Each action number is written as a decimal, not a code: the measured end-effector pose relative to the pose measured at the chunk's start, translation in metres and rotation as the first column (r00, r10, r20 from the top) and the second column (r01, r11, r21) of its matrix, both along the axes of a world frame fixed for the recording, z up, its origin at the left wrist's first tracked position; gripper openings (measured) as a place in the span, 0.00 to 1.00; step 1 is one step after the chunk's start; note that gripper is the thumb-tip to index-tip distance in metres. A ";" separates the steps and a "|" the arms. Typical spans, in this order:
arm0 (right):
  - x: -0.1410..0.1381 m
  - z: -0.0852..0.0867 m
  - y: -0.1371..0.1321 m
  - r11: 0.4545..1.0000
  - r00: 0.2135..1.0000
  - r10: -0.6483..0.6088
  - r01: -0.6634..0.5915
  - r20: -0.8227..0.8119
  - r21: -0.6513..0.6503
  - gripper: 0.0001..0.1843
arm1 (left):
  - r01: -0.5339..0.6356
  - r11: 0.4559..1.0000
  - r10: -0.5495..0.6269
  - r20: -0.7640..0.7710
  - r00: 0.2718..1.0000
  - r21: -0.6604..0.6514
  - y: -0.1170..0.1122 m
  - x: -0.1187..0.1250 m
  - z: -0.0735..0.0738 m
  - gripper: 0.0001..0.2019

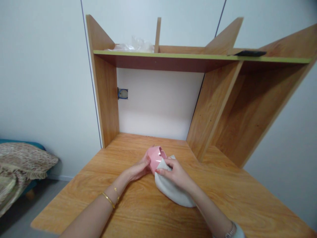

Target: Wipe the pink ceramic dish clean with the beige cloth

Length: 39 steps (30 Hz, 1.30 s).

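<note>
A small pink cup-like object (155,157) is held tilted just above the wooden desk (138,205), near its middle. My left hand (138,170) grips its left side with curled fingers. My right hand (174,174) presses a white cloth (170,190) against the cup's right side; the cloth hangs down under that hand and lies on the desk. A gold bracelet circles my left wrist and a watch band shows at my right wrist.
A wooden hutch with shelf (198,57) and dividers rises at the desk's back. Crumpled clear plastic (135,45) and a flat black object (250,53) lie on the shelf. A wall socket (123,94) sits behind. A bed with patterned blanket (17,165) stands far left.
</note>
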State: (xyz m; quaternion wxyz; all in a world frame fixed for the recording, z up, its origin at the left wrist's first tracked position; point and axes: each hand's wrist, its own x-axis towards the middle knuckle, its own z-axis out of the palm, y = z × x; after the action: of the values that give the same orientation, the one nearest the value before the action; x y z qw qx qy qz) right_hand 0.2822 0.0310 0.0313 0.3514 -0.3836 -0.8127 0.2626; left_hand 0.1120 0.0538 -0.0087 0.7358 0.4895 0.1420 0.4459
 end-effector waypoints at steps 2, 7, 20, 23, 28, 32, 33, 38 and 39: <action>0.000 0.000 0.000 1.000 1.000 0.016 -0.016 -0.021 -0.016 0.15 | -0.019 1.000 0.020 0.012 1.000 -0.017 0.000 0.005 -0.003 0.41; -0.010 0.005 -0.006 0.999 0.996 -0.027 0.024 0.090 0.039 0.09 | -0.200 0.971 0.205 0.028 0.978 -0.128 0.003 0.016 -0.005 0.30; -0.007 0.014 -0.020 0.952 0.822 -0.115 -0.069 0.557 0.297 0.09 | -0.291 0.920 0.281 -0.074 0.957 -0.261 0.005 0.010 0.000 0.26; -0.007 0.013 -0.019 0.922 0.766 -0.112 -0.158 0.633 0.354 0.08 | -0.257 0.939 0.243 -0.087 0.966 -0.230 0.006 0.003 0.003 0.25; -0.005 0.010 -0.018 0.919 0.841 -0.122 -0.105 0.528 0.380 0.10 | -0.114 0.977 0.098 -0.093 0.991 -0.182 0.010 -0.010 0.000 0.32; -0.003 0.008 -0.015 0.955 0.943 -0.164 0.078 0.289 0.287 0.12 | 0.093 0.993 -0.096 -0.043 0.994 -0.066 0.009 -0.012 -0.006 0.40; -0.003 0.008 -0.014 0.961 0.957 -0.178 0.119 0.228 0.249 0.12 | 0.136 0.990 -0.137 -0.040 0.990 -0.027 0.008 -0.010 -0.007 0.40; -0.004 0.006 -0.008 0.980 0.983 -0.183 0.181 0.015 0.084 0.10 | 0.183 0.980 -0.184 0.009 0.983 0.076 0.000 0.003 -0.009 0.39; -0.004 0.006 -0.008 0.983 0.985 -0.172 0.171 0.014 0.068 0.10 | 0.176 0.982 -0.177 0.015 0.984 0.069 -0.001 0.004 -0.010 0.38</action>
State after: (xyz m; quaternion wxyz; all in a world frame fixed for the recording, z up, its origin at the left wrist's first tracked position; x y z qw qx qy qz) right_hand 0.2782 0.0229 0.0372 0.3771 -0.4428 -0.7884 0.2004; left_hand 0.1164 0.0531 -0.0186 0.7569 0.5199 0.0751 0.3887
